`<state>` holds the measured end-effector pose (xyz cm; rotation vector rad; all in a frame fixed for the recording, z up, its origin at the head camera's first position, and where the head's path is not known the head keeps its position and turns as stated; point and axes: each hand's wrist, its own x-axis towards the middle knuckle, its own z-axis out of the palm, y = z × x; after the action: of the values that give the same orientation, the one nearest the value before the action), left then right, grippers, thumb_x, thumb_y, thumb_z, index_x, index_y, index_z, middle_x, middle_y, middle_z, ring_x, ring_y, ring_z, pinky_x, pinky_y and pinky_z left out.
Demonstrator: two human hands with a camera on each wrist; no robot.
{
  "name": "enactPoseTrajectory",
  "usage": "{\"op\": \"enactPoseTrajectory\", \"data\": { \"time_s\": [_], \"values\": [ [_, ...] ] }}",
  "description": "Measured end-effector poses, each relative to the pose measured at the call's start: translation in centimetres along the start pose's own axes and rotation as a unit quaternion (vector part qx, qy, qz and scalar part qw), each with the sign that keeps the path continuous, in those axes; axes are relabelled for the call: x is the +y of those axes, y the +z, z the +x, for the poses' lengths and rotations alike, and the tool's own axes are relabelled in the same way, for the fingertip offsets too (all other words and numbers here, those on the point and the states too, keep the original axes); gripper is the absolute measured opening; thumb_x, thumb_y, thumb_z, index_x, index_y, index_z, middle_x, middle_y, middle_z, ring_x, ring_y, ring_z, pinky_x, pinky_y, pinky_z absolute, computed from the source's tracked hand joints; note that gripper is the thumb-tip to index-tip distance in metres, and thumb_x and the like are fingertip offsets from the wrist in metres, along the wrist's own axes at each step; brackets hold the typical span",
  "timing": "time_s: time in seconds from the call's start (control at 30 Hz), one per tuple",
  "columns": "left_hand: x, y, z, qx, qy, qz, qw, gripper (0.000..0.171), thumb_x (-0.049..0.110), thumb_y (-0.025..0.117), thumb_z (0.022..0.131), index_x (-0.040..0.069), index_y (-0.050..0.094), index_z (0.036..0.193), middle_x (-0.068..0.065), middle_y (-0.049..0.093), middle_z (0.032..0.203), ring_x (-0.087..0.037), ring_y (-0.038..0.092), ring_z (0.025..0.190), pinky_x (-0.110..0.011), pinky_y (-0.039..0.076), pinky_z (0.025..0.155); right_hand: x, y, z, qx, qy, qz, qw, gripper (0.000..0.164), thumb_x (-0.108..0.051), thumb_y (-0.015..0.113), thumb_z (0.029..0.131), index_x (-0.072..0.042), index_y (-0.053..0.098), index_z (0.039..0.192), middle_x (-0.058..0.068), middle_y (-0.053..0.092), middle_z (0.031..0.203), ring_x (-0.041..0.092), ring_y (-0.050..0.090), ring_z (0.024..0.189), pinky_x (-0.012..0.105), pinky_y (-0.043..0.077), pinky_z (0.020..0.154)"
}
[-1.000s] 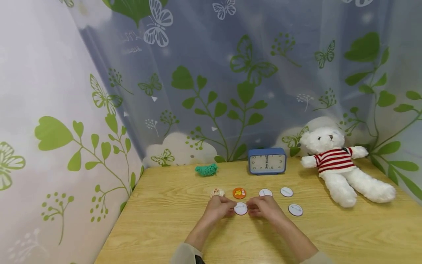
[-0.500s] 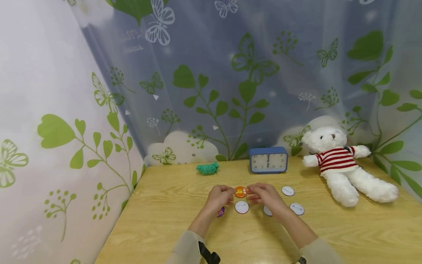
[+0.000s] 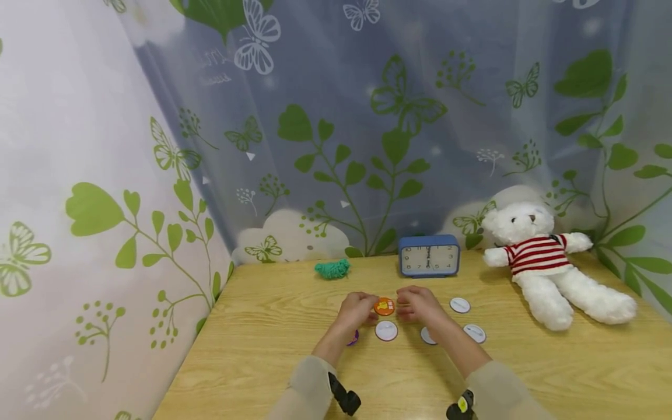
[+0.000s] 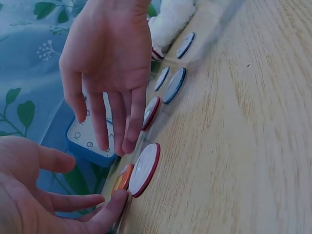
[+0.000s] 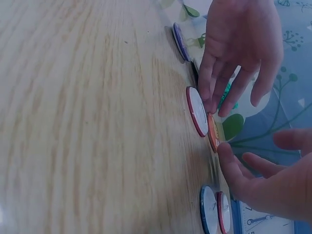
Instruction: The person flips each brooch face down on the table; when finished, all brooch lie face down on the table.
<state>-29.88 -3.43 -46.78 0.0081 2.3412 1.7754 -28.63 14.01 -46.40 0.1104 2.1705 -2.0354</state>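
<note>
An orange button badge (image 3: 385,306) with a yellow figure lies face up between the two hands. Left of it is my left hand (image 3: 357,309), fingers loosely extended and fingertips right at the badge's edge. My right hand (image 3: 422,305) is held on the other side, its fingers relaxed and nearly straight; in the right wrist view a fingertip is close by the orange rim. Just in front of that badge lies a white pin-backed badge (image 3: 386,331) with a red rim (image 4: 157,168). A purple badge (image 3: 354,338) shows partly beyond the left wrist.
Another pin-backed badge (image 3: 427,335) is half covered by the right forearm. Two more, a back badge (image 3: 459,305) and a front badge (image 3: 475,333), lie to the right. Behind are green yarn (image 3: 332,269), a blue clock (image 3: 429,256) and a white teddy bear (image 3: 541,256).
Both hands have moved back from beside the front white badge to either side of the orange one. The purple badge and a white one near the wrists have come into sight.
</note>
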Motion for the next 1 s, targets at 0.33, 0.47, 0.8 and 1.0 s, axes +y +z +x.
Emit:
{"op": "enactPoseTrajectory", "data": {
  "time_s": [0.33, 0.47, 0.8, 1.0],
  "values": [
    [0.1, 0.6, 0.7, 0.005, -0.012, -0.001, 0.9999, 0.037, 0.020, 0.057, 0.104, -0.009, 0.065, 0.125, -0.018, 0.070, 0.107, -0.026, 0.069, 0.084, -0.035, 0.065, 0.077, -0.1, 0.7, 0.0, -0.001, 0.006, -0.043, 0.999, 0.049, -0.015, 0.046, 0.105, 0.016, 0.046, 0.144, 0.039, 0.051, 0.141, 0.045, 0.063, 0.118, 0.041, 0.062, 0.093],
    [-0.2, 0.9, 0.9, 0.030, -0.004, -0.015, 0.9994, 0.028, 0.008, 0.055, 0.103, -0.011, 0.066, 0.121, -0.020, 0.070, 0.098, -0.018, 0.067, 0.074, -0.029, 0.064, 0.069, 0.1, 0.8, 0.1, 0.000, 0.006, -0.039, 0.999, 0.048, -0.015, 0.047, 0.106, 0.017, 0.047, 0.142, 0.037, 0.056, 0.137, 0.044, 0.063, 0.117, 0.042, 0.061, 0.093],
    [-0.3, 1.3, 1.0, 0.054, 0.014, -0.022, 0.9982, 0.024, -0.009, 0.062, 0.096, -0.010, 0.069, 0.119, -0.019, 0.074, 0.093, -0.017, 0.070, 0.069, -0.026, 0.063, 0.063, 0.7, 0.8, 0.2, 0.004, 0.004, -0.013, 1.000, 0.046, -0.013, 0.048, 0.106, 0.017, 0.049, 0.140, 0.033, 0.061, 0.131, 0.038, 0.066, 0.112, 0.039, 0.062, 0.090],
    [-0.4, 1.7, 1.3, 0.057, -0.009, -0.022, 0.9981, 0.019, -0.006, 0.065, 0.097, -0.010, 0.070, 0.115, -0.014, 0.072, 0.094, -0.017, 0.071, 0.070, -0.028, 0.065, 0.066, 0.9, 0.6, 0.2, 0.001, 0.014, -0.008, 1.000, 0.045, -0.014, 0.048, 0.107, 0.016, 0.049, 0.141, 0.032, 0.060, 0.133, 0.040, 0.064, 0.117, 0.039, 0.062, 0.093]
  ]
}}
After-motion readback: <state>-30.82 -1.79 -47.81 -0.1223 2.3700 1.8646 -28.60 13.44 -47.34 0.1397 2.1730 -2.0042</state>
